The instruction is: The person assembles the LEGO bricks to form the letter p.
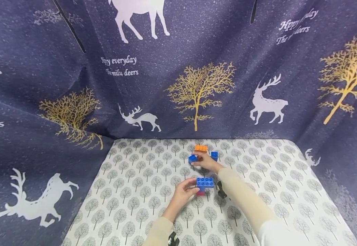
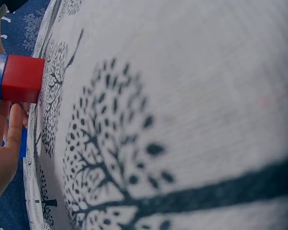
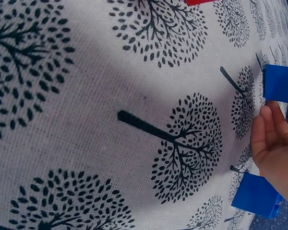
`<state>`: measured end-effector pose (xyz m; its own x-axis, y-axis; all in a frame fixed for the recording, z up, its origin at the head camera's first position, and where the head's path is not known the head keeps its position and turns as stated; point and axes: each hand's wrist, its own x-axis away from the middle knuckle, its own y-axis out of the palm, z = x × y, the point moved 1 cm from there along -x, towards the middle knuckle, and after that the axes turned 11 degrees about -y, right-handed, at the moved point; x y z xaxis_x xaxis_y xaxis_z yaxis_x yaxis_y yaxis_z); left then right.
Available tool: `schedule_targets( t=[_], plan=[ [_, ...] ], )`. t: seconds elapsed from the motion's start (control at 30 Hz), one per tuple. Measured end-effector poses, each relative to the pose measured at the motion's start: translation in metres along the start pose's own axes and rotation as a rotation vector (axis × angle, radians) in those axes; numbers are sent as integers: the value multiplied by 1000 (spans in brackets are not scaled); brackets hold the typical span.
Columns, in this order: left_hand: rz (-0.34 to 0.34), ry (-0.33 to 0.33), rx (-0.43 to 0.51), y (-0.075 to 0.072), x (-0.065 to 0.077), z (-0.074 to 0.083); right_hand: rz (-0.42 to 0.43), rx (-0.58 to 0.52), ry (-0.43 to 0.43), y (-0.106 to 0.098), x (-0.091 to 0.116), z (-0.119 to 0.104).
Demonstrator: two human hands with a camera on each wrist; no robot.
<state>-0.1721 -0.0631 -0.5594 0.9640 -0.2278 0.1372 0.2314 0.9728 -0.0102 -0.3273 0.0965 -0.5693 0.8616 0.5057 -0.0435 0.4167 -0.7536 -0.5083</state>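
My left hand (image 1: 183,193) grips a blue building brick (image 1: 205,182) with two rows of studs, joined to a red brick (image 1: 200,193) beneath it. In the left wrist view the red brick (image 2: 23,79) shows close to the cloth, with the left fingers (image 2: 13,127) alongside. Farther back, my right hand (image 1: 206,162) pinches a smaller blue brick (image 1: 192,159) between thumb and fingers. That brick (image 3: 279,84) appears at the right edge of the right wrist view, partly cut off, at or just above the cloth.
An orange brick (image 1: 201,148) lies behind the right hand, partly covered by it. Another small blue brick (image 1: 214,155) stands just right of that hand. White cloth with printed trees (image 1: 129,205) covers the table; a dark deer-print curtain (image 1: 178,51) hangs behind.
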Motion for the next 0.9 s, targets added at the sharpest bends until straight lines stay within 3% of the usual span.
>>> schedule_targets(
  t=[0.27, 0.67, 0.9],
  plan=[
    [-26, 23, -9, -2, -2, -2, 3, -34, -16, -2, 6, -7],
    [-19, -2, -22, -1, -2, -4, 9, 51, -20, -15, 20, -21],
    [0, -2, -30, -1, -2, -1, 20, -6, -35, -25, 31, -31]
  ],
)
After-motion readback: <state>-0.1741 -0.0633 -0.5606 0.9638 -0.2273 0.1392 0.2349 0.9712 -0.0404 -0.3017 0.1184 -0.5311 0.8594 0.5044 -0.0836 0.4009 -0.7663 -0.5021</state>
